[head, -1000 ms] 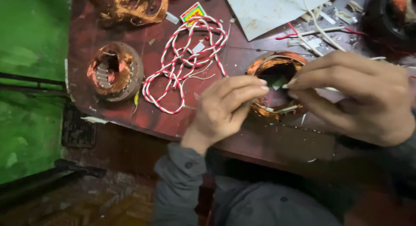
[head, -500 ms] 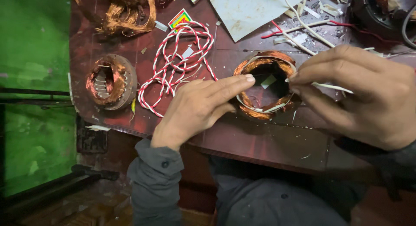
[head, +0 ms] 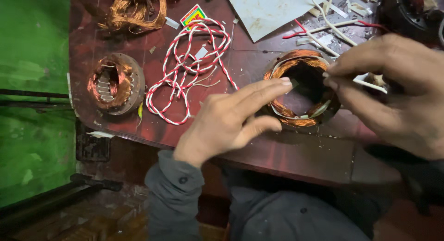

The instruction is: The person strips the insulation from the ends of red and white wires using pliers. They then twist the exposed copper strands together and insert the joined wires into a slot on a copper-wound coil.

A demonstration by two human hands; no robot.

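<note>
Copper-wound stator (both hands on it), red-white cord beside, second stator

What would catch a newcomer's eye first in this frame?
Probably the copper-wound stator ring at the table's near edge, with the left hand touching its rim and the right hand pinching a white strip over it. Next, the red-and-white twisted wire looped at mid-table. A second wound stator sits at the left edge, before a bright green wall.
</note>
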